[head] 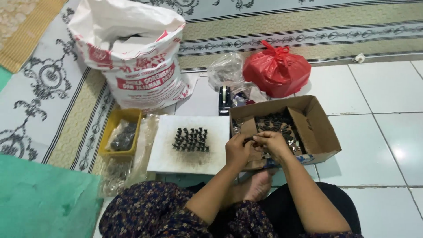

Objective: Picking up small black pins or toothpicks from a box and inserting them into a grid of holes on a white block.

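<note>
1. My left hand (238, 150) and right hand (272, 143) meet over the near edge of the cardboard box (324, 132), fingers pinched shut on one small dark piece (249, 139) held between them
2. The box holds a heap of dark metal parts (275, 123)
3. Just left of my hands, the white board (167, 154) carries small dark pieces standing in rows (191, 140)
4. Further left sits a yellow tray (132, 115); behind it a big white sack (132, 53), and a red plastic bag (276, 70) beyond the box

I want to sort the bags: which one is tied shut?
The red plastic bag, knotted at its top; the big white sack stands open.
</note>
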